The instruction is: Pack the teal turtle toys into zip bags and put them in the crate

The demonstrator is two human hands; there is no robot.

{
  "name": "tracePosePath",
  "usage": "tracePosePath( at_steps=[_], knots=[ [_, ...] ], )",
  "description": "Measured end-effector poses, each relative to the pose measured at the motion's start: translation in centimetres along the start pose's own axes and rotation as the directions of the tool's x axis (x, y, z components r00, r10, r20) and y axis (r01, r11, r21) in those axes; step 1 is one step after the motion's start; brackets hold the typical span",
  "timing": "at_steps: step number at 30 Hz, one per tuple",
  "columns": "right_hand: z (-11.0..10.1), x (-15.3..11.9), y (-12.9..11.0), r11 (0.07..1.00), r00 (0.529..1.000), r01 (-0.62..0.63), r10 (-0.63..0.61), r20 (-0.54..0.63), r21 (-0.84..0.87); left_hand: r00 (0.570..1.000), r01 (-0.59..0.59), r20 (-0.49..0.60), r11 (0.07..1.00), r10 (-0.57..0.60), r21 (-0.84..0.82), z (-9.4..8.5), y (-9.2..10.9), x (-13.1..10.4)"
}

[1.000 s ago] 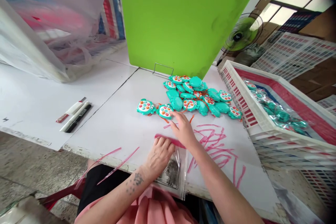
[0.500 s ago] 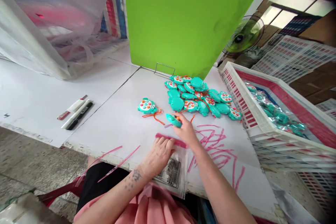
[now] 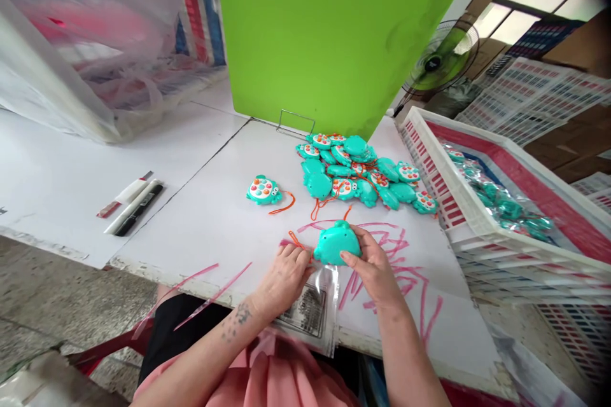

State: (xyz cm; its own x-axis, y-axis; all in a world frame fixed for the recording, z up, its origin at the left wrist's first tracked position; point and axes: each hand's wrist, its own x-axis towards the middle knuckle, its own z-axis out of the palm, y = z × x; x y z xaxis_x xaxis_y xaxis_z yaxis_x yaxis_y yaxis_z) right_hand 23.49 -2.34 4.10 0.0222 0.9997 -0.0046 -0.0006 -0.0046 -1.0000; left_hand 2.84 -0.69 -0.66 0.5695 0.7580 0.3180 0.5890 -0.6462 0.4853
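My right hand (image 3: 375,266) grips a teal animal-shaped toy (image 3: 338,243), its plain back turned up and an orange cord hanging at its left side. Just left of it, my left hand (image 3: 285,275) is closed on the upper end of a clear plastic bag (image 3: 329,305) with black print, lying at the table's front edge. The toy is right above the bag's upper end. Farther up, a single teal toy (image 3: 263,191) with colored buttons lies face up, its orange cord beside it. A pile of the same toys (image 3: 317,184) sits behind my right hand.
A green board (image 3: 329,38) stands at the back, with a small wire stand (image 3: 296,122) before it. On the right, a white crate (image 3: 429,172) contains bagged toys. A marker (image 3: 138,208) and a cutter (image 3: 124,196) lie left. Pink strips (image 3: 214,292) hang over the front edge.
My right hand has drawn the teal toy toward me and slightly right, turning its flat back up. My left hand stays at the bag. The view has shifted slightly.
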Motion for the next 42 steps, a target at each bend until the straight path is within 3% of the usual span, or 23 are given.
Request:
tracePosePath(
  at_steps=[4,7,12,18,22,24,26,29,33,36,42],
  knots=[
    [0.2,0.5,0.8,0.998,0.993,0.051,-0.053,-0.104,-0.020,0.999,-0.023,0.040,0.998,0.021,0.065,-0.2,0.3,0.0],
    [0.1,0.5,1.2,0.992,0.990,0.075,-0.086,-0.109,-0.099,0.998,-0.054,0.044,0.994,0.050,0.099,0.0,0.2,-0.1],
    [0.6,0.6,2.1,0.909,0.990,0.129,-0.139,0.004,-0.396,0.997,-0.077,-0.028,0.996,0.078,0.043,0.1,-0.1,-0.3],
    [2.4,0.6,2.0,0.863,0.976,0.198,-0.131,0.173,-0.465,0.990,-0.088,-0.117,0.995,0.084,-0.036,-0.7,0.2,-0.4],
    [3.3,0.5,2.1,0.797,0.943,0.285,-0.136,0.303,-0.532,0.987,-0.031,-0.159,0.999,0.028,-0.020,-1.0,0.4,-0.4],
    [3.0,0.6,2.2,0.772,0.953,0.291,-0.179,0.245,-0.565,0.986,-0.004,-0.166,0.999,-0.002,-0.037,-1.1,0.5,-0.3],
    [2.3,0.5,2.1,0.745,0.973,0.222,-0.213,0.091,-0.630,0.986,0.006,-0.164,0.996,-0.021,-0.092,-1.3,0.5,-0.2],
    [1.2,0.2,1.7,0.690,0.991,0.051,-0.122,-0.046,-0.722,0.991,0.026,-0.124,0.977,-0.053,-0.211,-1.4,0.4,-0.1],
    [1.5,-0.6,1.4,0.668,0.999,-0.007,0.045,0.031,-0.744,0.994,0.046,-0.085,0.951,-0.075,-0.306,-1.2,0.1,-0.1],
    [2.7,-0.9,1.5,0.703,1.000,0.005,0.016,0.023,-0.711,0.994,0.043,-0.078,0.946,-0.072,-0.322,-1.1,0.0,-0.1],
    [3.6,-1.0,1.2,0.625,0.998,0.048,-0.058,0.016,-0.779,0.996,0.079,-0.016,0.973,-0.084,-0.215,-2.3,0.5,0.7]
  ],
)
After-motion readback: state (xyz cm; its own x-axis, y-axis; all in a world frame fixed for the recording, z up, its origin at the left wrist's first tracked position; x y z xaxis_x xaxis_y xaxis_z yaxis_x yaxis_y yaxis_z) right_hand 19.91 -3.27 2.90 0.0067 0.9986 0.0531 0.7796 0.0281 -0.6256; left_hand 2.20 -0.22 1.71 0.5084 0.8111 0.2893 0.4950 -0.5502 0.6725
